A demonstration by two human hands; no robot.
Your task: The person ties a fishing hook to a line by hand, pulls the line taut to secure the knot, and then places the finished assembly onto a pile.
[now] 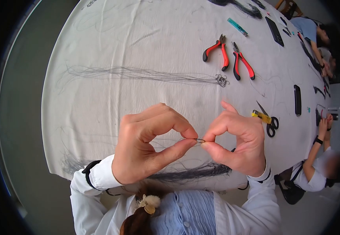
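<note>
Over the near part of the table, my left hand [150,143] and my right hand [234,141] meet, thumb and forefinger pinched in each. Between the fingertips is a small dark fish hook [200,140] that both hands grip; its ends are partly covered by the fingers. Thin fishing line [166,141] runs near my left hand over the cloth. Below the hands lies a thick dark bundle of line [193,172]. Farther up, a looser bundle of fine line [138,73] ends in a cluster of hooks [221,80].
Two red-and-black pliers [227,55] [241,62], a teal cutter [237,27], a yellow lighter [261,116] and black scissors [272,126] lie on the white cloth [99,47]. Phones [274,31] [297,100] rest farther right. Other people [311,168] sit along the right edge.
</note>
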